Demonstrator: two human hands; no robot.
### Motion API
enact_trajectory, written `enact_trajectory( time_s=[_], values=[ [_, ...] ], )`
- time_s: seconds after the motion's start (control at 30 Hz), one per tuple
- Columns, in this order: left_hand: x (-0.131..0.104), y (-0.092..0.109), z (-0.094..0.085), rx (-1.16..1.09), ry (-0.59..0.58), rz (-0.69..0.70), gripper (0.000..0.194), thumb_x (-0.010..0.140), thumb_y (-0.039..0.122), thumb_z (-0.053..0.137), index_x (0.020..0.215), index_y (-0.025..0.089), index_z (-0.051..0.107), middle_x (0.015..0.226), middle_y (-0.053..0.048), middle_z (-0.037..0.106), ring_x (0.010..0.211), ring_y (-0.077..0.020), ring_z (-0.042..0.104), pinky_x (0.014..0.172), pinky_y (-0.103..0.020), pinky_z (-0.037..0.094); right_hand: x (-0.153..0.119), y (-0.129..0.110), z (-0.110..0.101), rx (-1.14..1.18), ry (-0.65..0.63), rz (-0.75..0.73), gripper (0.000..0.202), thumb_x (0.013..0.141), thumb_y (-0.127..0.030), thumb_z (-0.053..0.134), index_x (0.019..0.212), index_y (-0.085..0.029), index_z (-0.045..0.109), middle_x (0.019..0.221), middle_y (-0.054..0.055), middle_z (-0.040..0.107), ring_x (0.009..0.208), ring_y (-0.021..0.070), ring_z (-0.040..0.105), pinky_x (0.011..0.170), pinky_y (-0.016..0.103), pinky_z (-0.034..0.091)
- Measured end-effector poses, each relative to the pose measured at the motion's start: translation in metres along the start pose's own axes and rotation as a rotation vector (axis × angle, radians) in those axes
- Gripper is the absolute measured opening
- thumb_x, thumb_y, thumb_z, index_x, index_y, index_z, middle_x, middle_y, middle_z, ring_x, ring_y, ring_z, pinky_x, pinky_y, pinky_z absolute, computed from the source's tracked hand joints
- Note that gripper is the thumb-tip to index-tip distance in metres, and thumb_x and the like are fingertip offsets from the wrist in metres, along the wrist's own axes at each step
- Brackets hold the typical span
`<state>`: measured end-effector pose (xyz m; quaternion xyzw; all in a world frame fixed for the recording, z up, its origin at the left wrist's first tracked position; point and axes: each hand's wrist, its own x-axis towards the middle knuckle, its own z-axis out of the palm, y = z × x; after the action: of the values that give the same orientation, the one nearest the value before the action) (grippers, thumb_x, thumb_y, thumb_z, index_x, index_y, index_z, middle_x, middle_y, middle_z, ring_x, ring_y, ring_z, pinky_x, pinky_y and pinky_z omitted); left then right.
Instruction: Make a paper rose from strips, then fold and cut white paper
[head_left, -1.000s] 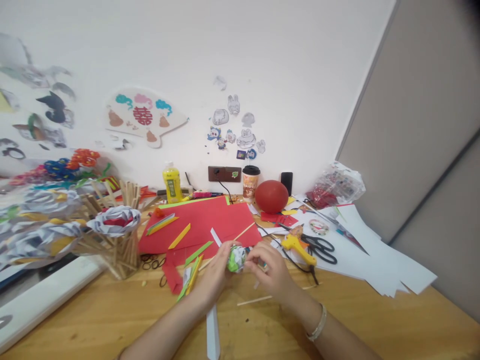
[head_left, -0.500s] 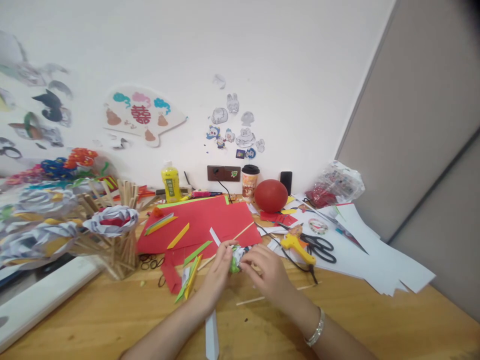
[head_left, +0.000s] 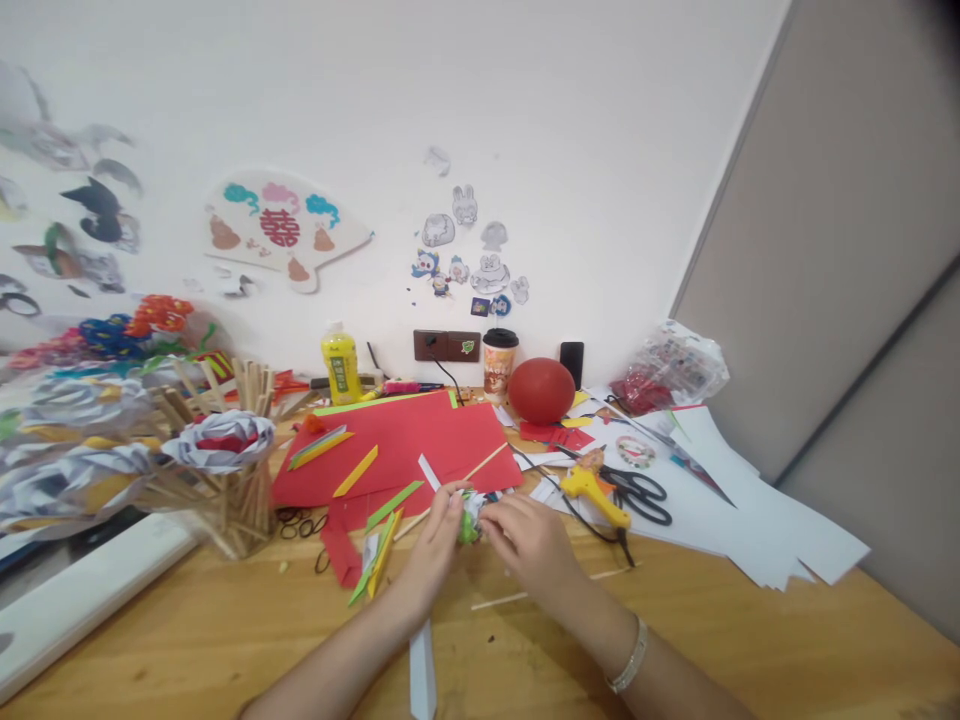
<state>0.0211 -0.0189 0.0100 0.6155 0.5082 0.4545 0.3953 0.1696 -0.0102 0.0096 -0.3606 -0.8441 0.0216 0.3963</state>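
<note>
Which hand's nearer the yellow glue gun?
Right. The right hand is left of the yellow glue gun and a bit nearer the camera; the left hand is farther left, beyond the green-and-white paper piece.

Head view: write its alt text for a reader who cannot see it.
A person's left hand and right hand hold a small green-and-white piece between them over a wooden table. Around them lie red sheets, coloured strips, a glue gun and scissors; paper flowers stand at left, a bottle and cup by the wall.
</note>
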Motion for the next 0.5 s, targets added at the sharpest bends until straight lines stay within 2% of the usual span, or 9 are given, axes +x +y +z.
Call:
enact_trajectory(
  time_s=[0.3,0.5],
  values=[
    [-0.0017,0.0050,0.0017,0.009,0.001,-0.021,0.040,0.087,0.041,0.026,0.113,0.018,0.047,0.107,-0.007,0.059,0.101,-0.0172,0.055,0.092,-0.028,0.041,-0.0007,-0.0021,0.0026,0.051,0.010,0.080,0.012,0.084,-0.017,0.050,0.074,-0.019,0.057,0.066,-0.001,0.056,0.060,0.0129,0.048,0.057,0.024,0.033],
    [-0.0014,0.0052,0.0013,-0.013,0.050,-0.066,0.041,0.088,0.043,0.026,0.110,0.019,0.051,0.102,-0.008,0.061,0.099,-0.0188,0.057,0.088,-0.028,0.043,-0.0015,-0.0042,0.0072,0.257,-0.051,0.225,0.008,0.076,-0.013,0.059,0.072,-0.020,0.056,0.065,-0.004,0.054,0.060,0.0108,0.049,0.058,0.021,0.035]
  ],
)
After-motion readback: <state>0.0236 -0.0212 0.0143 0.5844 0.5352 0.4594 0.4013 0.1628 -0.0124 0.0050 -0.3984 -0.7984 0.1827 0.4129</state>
